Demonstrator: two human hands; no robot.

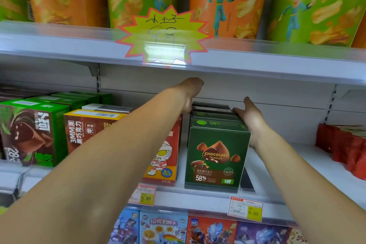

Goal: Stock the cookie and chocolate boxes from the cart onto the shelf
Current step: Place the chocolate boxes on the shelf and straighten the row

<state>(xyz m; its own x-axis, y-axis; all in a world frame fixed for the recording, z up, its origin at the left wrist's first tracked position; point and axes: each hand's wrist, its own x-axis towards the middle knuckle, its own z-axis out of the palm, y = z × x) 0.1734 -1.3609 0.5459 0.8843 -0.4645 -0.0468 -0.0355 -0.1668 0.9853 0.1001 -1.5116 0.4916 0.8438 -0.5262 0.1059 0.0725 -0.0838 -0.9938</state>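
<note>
Along the shelf [287, 166] edge hang a 9.90 price tag [145, 196] and an 8.00 price tag [245, 208]. Both my forearms reach over them. The front green box [215, 156] reads "CHOCOLATE TRUFFLES", "58%". My right hand [250, 118] presses flat, fingers straight, on the row's right side. My left hand [193, 93] bends down by the rear box [212, 108] — fingers hidden, grip unclear.

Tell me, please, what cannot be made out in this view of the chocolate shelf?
All in the head view:
Left hand: fingers hidden behind its own wrist, so the grip is unclear.
Red cartoon box: mostly covered by the left forearm.
Dark boxes: fronts hidden by the truffle box.
Price tag: print too small.
Cart: outside the frame.
</note>
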